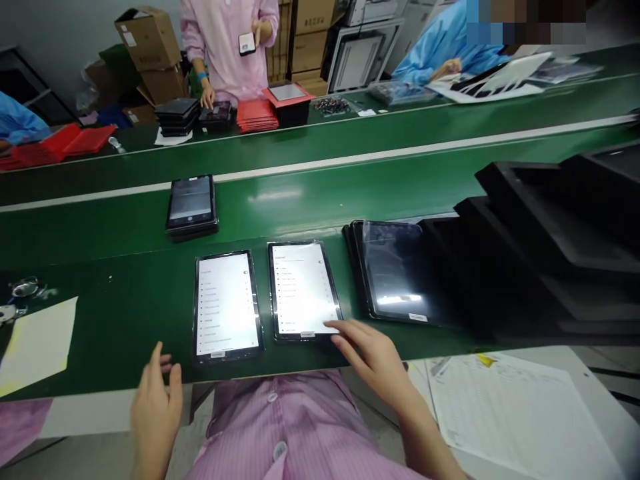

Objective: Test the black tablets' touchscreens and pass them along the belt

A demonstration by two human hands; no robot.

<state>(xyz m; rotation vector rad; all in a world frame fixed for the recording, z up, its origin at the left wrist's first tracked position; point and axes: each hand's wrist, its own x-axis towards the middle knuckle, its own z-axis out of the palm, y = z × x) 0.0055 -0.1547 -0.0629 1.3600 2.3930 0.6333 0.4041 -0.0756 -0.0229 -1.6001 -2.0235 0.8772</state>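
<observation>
Left hand [157, 407] empty, fingers parted at bench edge. Right hand [373, 353] grasps nothing, fingertips over right lit tablet [300, 290], contact unclear; left lit tablet [227, 310] alongside, text illegible. Glossy green bench [125, 300]. Black trays [537, 230] cut off at right. Beyond: co-worker [227, 57], head out of frame; cartons [150, 41].

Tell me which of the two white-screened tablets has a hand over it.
The right-hand tablet: the right hand has its fingers over the lower right corner. The left-hand tablet has no hand over it.
</observation>
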